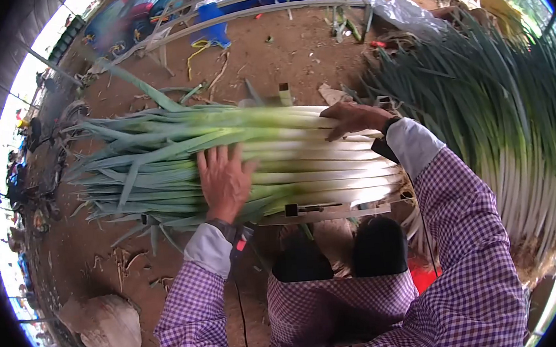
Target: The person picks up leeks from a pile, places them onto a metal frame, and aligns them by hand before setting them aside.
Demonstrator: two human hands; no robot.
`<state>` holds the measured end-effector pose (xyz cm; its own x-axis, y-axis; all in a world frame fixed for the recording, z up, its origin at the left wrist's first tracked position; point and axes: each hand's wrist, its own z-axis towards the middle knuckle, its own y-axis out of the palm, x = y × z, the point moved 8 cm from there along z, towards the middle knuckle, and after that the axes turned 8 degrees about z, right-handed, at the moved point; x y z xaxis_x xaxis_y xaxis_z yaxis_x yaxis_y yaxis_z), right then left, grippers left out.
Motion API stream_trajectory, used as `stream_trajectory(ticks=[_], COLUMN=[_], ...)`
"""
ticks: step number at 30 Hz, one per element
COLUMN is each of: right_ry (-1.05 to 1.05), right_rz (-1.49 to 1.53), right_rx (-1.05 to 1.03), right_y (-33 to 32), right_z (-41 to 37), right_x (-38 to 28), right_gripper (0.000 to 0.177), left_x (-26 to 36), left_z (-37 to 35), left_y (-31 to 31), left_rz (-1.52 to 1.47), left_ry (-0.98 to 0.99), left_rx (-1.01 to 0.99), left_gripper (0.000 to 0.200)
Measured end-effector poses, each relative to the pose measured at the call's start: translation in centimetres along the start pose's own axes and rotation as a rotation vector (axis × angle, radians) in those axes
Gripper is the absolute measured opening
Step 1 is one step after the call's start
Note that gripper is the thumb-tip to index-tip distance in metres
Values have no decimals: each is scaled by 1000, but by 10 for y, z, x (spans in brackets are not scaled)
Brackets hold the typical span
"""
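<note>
A thick row of leeks (317, 163) lies sideways in front of me on a low wooden stand (324, 214), green leaves to the left and white ends to the right. My left hand (226, 181) rests on top of the leeks where the leaves begin, fingers spread and slightly blurred. At the white ends on the far side, my right hand (356, 119) has its thumb and fingers around a leek stalk. The uppermost stalks look smeared by motion. Part of that grip is hidden beneath the hand.
To the right stands a big pile of leeks (484, 116), roots towards me. A pale sack (103, 331) sits on the dirt floor at lower left. Beyond the leeks are a bamboo frame (244, 14), blue sheeting (212, 27) and a clear plastic sheet (410, 16).
</note>
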<state>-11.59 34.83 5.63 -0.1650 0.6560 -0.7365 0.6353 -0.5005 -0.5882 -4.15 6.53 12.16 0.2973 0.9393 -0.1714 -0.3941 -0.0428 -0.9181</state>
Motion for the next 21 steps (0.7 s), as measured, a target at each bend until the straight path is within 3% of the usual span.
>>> stream_trajectory(ticks=[2, 5, 8, 10, 21], right_ry=[103, -166, -42, -41, -84], right_rz=[145, 8, 231, 249, 257], right_rx=[-56, 240, 7, 18, 79], right_y=[0, -5, 2, 4, 4], right_z=[-2, 0, -2, -2, 1], right_x=[-4, 6, 2, 5, 11], right_gripper=[68, 54, 54, 53, 52], left_x=[3, 5, 2, 2, -42], left_z=[2, 2, 3, 3, 4], left_y=[-5, -4, -7, -6, -23], left_rz=[0, 6, -24, -65, -585], left_ry=[-3, 2, 25, 29, -234], left_rx=[-10, -27, -6, -33, 216], left_gripper=[58, 60, 60, 60, 17])
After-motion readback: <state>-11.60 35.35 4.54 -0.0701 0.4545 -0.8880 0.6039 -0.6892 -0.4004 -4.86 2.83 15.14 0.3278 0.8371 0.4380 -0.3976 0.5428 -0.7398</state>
